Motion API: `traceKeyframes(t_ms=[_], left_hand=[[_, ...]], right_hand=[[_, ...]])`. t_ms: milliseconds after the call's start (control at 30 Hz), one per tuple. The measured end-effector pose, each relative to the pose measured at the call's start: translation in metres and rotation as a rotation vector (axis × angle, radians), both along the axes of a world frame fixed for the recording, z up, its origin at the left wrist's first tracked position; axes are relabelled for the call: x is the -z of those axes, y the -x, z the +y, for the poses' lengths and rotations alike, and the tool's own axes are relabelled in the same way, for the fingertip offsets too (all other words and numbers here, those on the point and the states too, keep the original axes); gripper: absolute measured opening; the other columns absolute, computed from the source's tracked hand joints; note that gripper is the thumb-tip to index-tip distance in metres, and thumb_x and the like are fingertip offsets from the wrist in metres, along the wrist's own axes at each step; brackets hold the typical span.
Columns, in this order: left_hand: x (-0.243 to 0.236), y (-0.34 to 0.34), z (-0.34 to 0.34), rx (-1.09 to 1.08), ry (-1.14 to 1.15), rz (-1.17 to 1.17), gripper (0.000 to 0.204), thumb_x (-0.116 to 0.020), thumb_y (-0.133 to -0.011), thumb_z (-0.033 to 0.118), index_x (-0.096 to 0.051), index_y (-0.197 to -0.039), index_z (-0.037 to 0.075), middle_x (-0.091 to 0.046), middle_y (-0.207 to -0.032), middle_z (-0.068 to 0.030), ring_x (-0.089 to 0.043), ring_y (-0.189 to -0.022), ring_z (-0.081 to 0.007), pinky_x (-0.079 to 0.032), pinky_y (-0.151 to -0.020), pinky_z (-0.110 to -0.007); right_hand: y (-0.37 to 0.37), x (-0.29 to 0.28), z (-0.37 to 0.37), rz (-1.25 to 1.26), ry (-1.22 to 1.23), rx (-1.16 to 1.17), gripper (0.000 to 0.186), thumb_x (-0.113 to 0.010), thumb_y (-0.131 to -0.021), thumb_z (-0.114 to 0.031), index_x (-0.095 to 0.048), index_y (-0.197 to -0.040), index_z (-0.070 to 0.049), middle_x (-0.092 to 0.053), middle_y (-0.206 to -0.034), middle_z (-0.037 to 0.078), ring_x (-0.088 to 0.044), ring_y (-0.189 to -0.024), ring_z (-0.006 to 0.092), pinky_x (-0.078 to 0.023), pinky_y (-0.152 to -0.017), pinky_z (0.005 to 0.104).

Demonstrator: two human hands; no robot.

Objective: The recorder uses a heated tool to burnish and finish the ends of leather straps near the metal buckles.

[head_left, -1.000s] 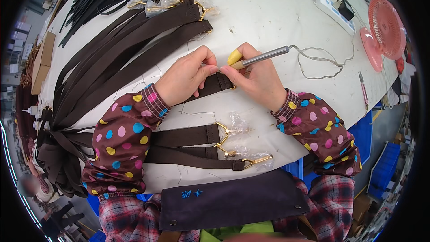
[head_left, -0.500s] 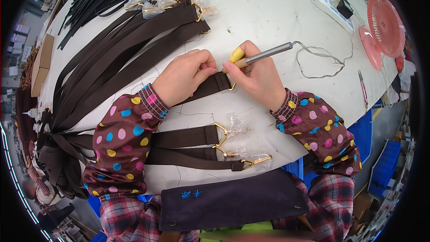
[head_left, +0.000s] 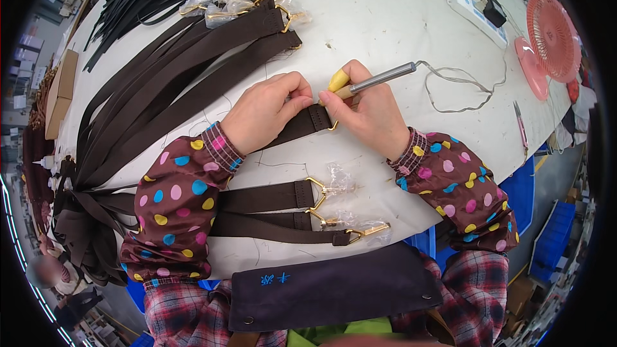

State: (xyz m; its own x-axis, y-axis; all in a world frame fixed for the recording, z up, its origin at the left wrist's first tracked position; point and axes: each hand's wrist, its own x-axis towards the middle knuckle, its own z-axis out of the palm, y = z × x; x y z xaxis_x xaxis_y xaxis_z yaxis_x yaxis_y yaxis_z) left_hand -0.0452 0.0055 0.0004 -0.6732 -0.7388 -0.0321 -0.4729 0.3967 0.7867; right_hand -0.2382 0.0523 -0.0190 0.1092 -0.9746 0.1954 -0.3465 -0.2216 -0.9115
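Observation:
A dark brown strap (head_left: 302, 126) with a stitched end and a gold metal ring lies between my hands. My left hand (head_left: 268, 108) is closed in a pinch on the strap's upper edge; its fingertips partly hide the strap. In my right hand (head_left: 373, 112) is a soldering-iron-like pen (head_left: 389, 76) with a grey metal barrel and a cord, its tip end down at the stitched end. A yellow finger cover (head_left: 339, 80) sits on a right-hand finger. Nearer to me lie more brown straps (head_left: 263, 197), with gold clasps (head_left: 366, 230) in clear plastic.
A bundle of brown straps (head_left: 173, 58) with plastic-wrapped hardware covers the left of the white table (head_left: 411, 19). At the right stand a pink fan (head_left: 553, 38), a white power strip (head_left: 479, 16) and tweezers (head_left: 520, 125). Blue bins (head_left: 553, 241) sit below the edge.
The pen's rear end has dipped slightly down and to the left, and its cord has shifted with it. Both hands stay almost in place at the strap end.

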Motion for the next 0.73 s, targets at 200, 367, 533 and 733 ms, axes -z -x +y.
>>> traceKeyframes(t_ms=[200,367,533,733], left_hand=[[0.002,0.000,0.000,-0.019,-0.009,-0.001,0.011,-0.055,-0.094,0.015,-0.053,-0.094,0.004,-0.049,-0.067,-0.0011,-0.044,-0.049,-0.0065,-0.038,-0.041,-0.023],[-0.013,0.001,0.006,-0.133,-0.087,-0.079,0.017,-0.058,-0.090,0.018,-0.054,-0.094,0.002,-0.062,-0.083,-0.0147,-0.060,-0.075,-0.0306,-0.046,-0.067,-0.037],[-0.031,-0.007,0.016,0.154,-0.277,-0.197,0.025,-0.062,-0.089,0.024,-0.055,-0.100,0.003,-0.065,-0.083,-0.0137,-0.064,-0.076,-0.0289,-0.049,-0.068,-0.037],[-0.012,-0.017,-0.028,-0.256,0.647,-0.494,0.038,-0.066,-0.085,0.024,-0.053,-0.118,0.011,-0.055,-0.114,-0.0100,-0.060,-0.101,-0.0184,-0.051,-0.077,-0.034]], right_hand=[[0.000,0.000,0.000,0.015,-0.001,0.001,0.024,-0.066,-0.084,-0.017,-0.046,-0.085,-0.003,-0.056,-0.063,0.009,-0.055,-0.052,0.0180,-0.042,-0.049,0.0297],[0.001,-0.008,0.001,-0.024,-0.015,0.002,0.024,-0.067,-0.084,-0.016,-0.046,-0.086,-0.003,-0.057,-0.064,0.008,-0.054,-0.052,0.0149,-0.042,-0.049,0.0275],[0.012,-0.014,0.011,-0.125,-0.138,-0.015,0.022,-0.066,-0.086,-0.014,-0.047,-0.087,-0.003,-0.058,-0.068,0.003,-0.052,-0.057,0.0048,-0.041,-0.050,0.0230],[0.011,-0.022,0.011,-0.208,-0.156,-0.022,0.017,-0.061,-0.090,-0.012,-0.046,-0.092,-0.006,-0.056,-0.076,0.000,-0.043,-0.059,0.0014,-0.037,-0.051,0.0177]])
